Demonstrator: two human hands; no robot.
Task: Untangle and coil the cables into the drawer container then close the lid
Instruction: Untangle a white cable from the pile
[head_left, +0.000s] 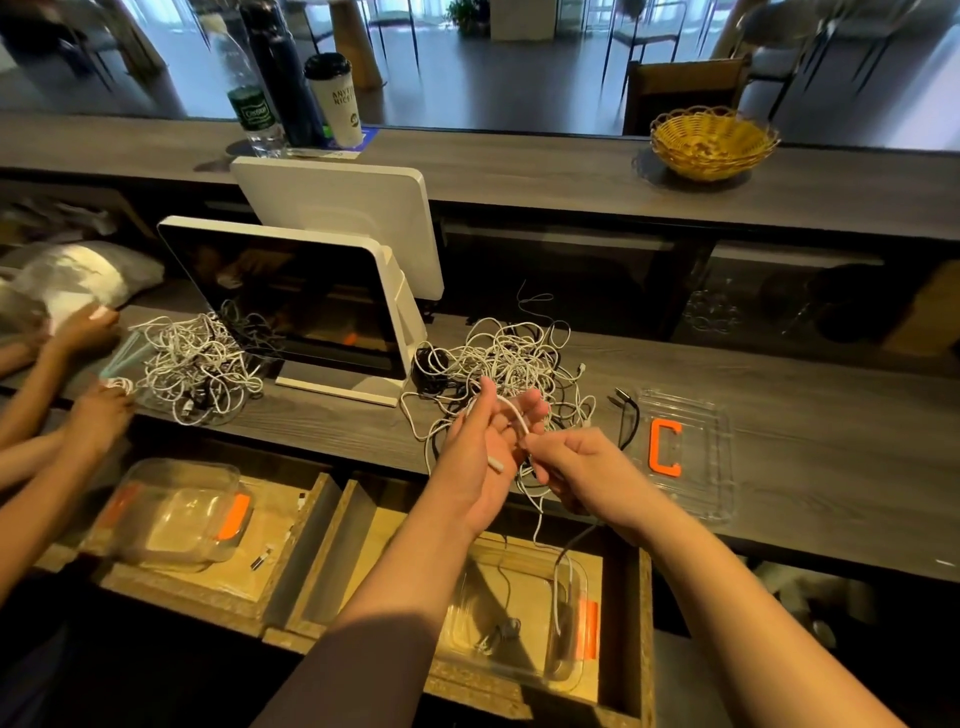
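- White cable is the item in hand: you have it looped across your left hand, whose fingers stand nearly straight and upright, thumb against the strand, acting as a former for the coil.
- Your right hand has its fingertips pinched on the same cable just beside the left palm; the other fingers are curled under.
- One plug end hangs free below the left fingers, against the palm.
- Judgement: the step is winding a single lead. Keep each turn flat and side by side on the left fingers, feed with light tension from the right pinch, and stop to free any snag instead of pulling.
- Tangled pile lies on the counter directly beyond both sets of fingertips, near but not touching them as far as can be seen. Whether the held strand still runs into it cannot be told.
- Slack strands drop from under the right hand toward the clear container in the open drawer, below and nearer you than the fingers; a few leads already lie in it.
- Clear lid, marked with an orange C, rests on the counter to the outside of your right fingers, well apart from the container.
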